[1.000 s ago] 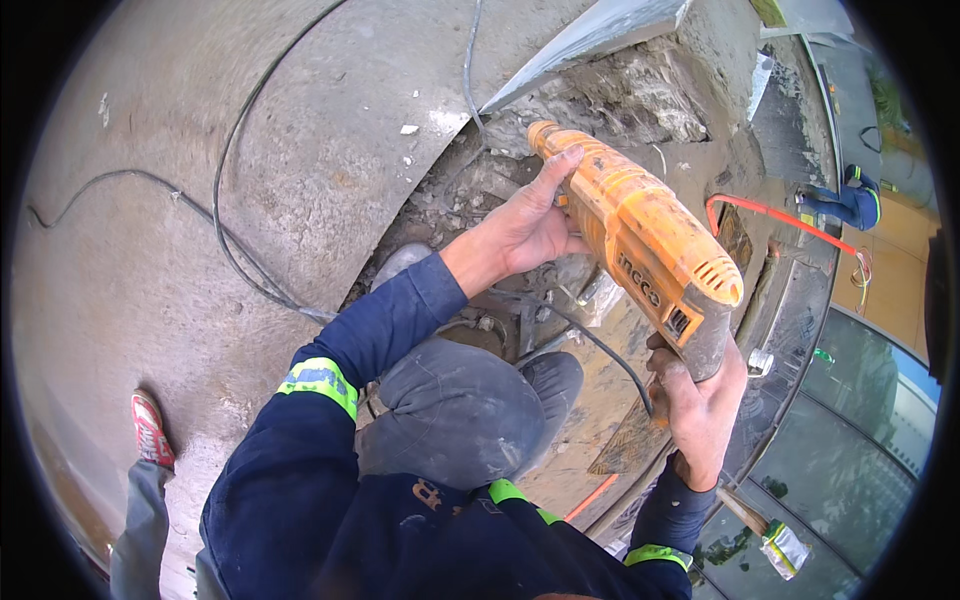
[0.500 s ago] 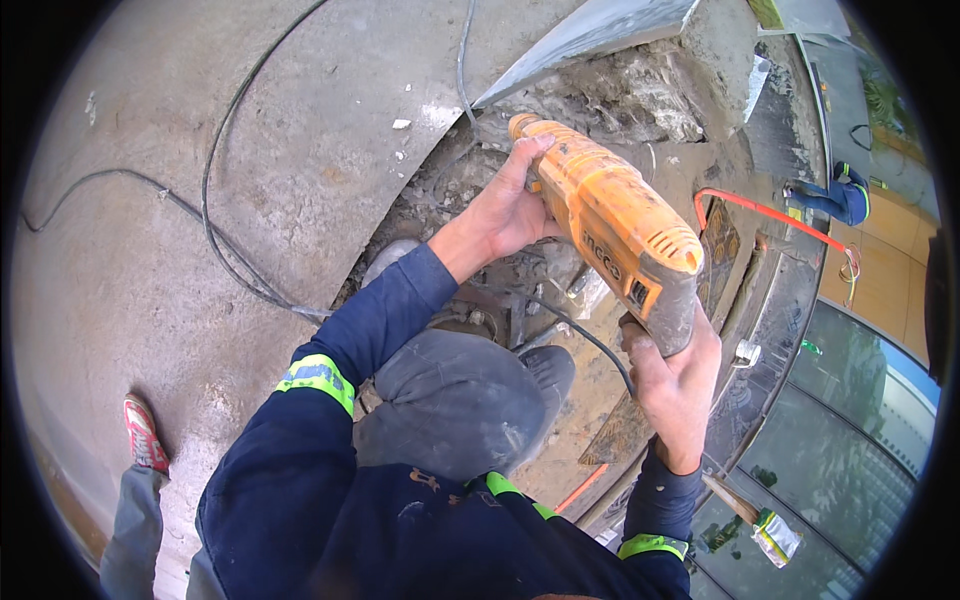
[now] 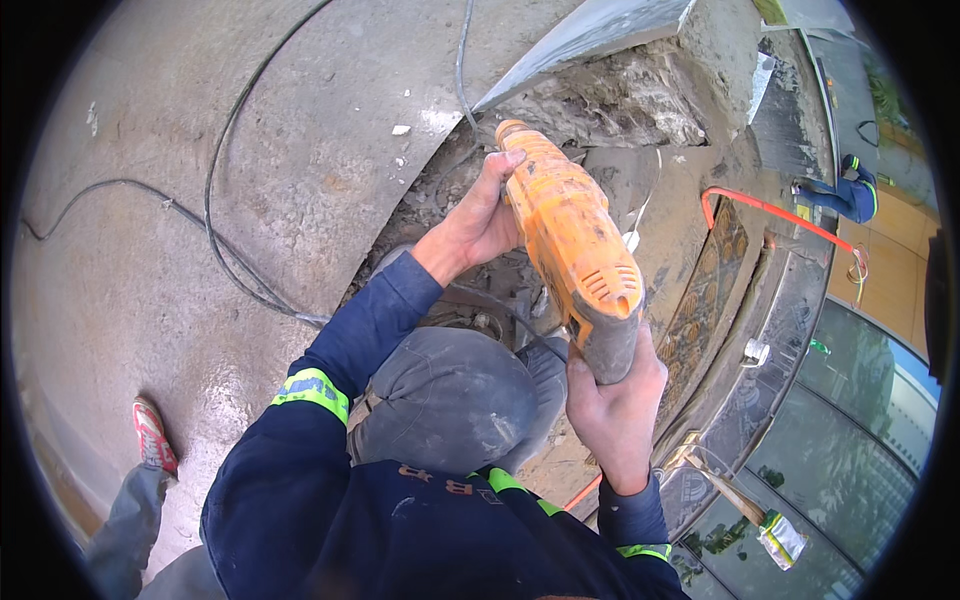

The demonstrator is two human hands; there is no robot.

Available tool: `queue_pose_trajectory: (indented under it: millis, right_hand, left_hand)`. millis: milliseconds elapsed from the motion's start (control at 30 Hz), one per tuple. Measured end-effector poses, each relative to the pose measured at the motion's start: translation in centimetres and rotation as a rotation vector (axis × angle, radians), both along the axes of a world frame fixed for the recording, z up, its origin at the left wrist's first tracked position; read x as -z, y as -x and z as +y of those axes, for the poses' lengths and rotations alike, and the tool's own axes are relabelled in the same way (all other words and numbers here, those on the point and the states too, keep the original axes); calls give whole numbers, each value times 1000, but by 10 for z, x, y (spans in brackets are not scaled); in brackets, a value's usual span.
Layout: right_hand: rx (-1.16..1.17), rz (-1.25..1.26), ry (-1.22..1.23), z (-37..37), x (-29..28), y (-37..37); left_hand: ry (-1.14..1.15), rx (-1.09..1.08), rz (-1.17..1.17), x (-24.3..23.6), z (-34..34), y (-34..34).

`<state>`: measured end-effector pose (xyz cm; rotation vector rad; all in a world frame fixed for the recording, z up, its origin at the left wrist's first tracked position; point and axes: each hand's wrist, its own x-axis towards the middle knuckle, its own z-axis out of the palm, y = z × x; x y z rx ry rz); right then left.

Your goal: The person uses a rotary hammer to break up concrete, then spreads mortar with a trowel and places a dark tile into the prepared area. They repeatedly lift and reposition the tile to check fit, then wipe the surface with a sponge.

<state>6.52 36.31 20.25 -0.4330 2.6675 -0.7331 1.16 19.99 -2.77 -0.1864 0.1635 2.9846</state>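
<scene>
An orange hammer drill (image 3: 566, 213), smeared with grey dust, is held up in front of my knees, its nose pointing away and a little left. My left hand (image 3: 484, 213) is closed round the front of its body, thumb on top by the nose. At the near end, my right hand (image 3: 625, 410) wraps the dark grey rear handle (image 3: 612, 345). No bit can be made out at the nose. Beneath the drill lies a dug-out strip of rubble (image 3: 430, 195), partly hidden by my arms and the tool.
A black cable (image 3: 212, 180) loops over the concrete floor (image 3: 310, 140) at left. A grey slab (image 3: 590, 40) borders broken concrete ahead. An orange-red tube (image 3: 770, 207) runs at right near a distant person (image 3: 855, 192). A red shoe (image 3: 152, 435) stands at lower left. A brush (image 3: 750, 510) lies lower right.
The drill's rear end has swung left and slightly nearer, turning the tool more straight ahead. My right hand moved left with it, and my left hand shifted slightly left.
</scene>
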Motion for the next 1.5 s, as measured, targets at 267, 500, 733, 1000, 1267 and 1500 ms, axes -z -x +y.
queue_pose_trajectory:
  millis: [267, 500, 733, 1000, 1267, 1500]
  right_hand:
    - [-63, 48, -116, -26, -43, 34]
    - [-121, 11, -164, -44, -58, 63]
    - [-94, -23, -291, -48, -66, 95]
    - [-216, -170, -260, -34, 26, 127]
    - [364, -286, 215, 74, 29, 13]
    - [676, -330, 513, 120, 70, -89]
  left_hand:
    - [-54, -24, 44, -21, 3, 14]
    - [-65, -83, 75, -22, 4, 27]
    - [-87, -161, 119, -16, 14, 42]
    - [-209, -41, -258, 61, 34, 31]
    - [24, 312, -198, 33, 58, -3]
    - [313, 453, -113, -2, 77, -31]
